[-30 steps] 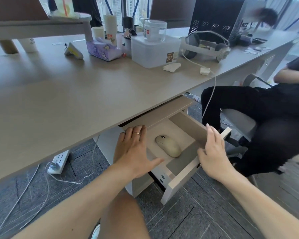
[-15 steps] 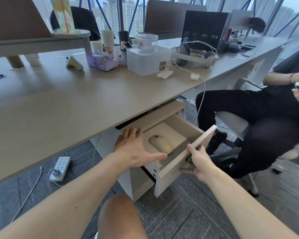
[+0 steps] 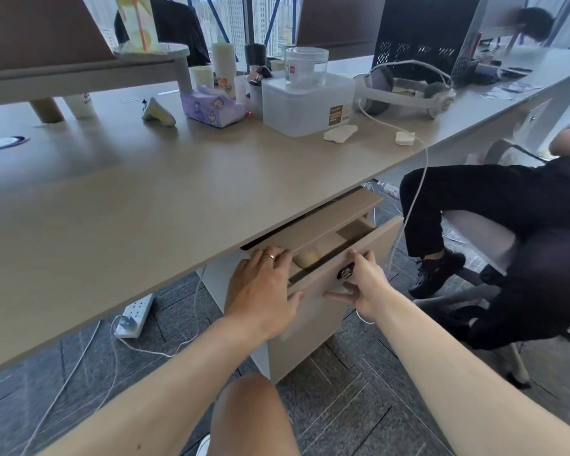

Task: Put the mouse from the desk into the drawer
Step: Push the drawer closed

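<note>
The beige mouse (image 3: 307,256) lies inside the drawer (image 3: 369,248) under the desk (image 3: 145,205), only partly visible through the narrow gap. The drawer is almost pushed in. My left hand (image 3: 266,291) rests flat on the cabinet's left top edge beside the gap, fingers spread, holding nothing. My right hand (image 3: 362,284) presses against the drawer front, fingers spread around its metal handle (image 3: 346,272).
A seated person in black (image 3: 514,205) is close on the right, with a chair. On the desk stand a white plastic box (image 3: 306,103), a headset (image 3: 405,90) with a hanging cable, and a tissue pack (image 3: 211,106). A power strip (image 3: 134,315) and cables lie on the floor.
The drawer has slid inward from wide open to nearly shut. My right hand moved from its side edge to the front panel. The mouse is now mostly hidden.
</note>
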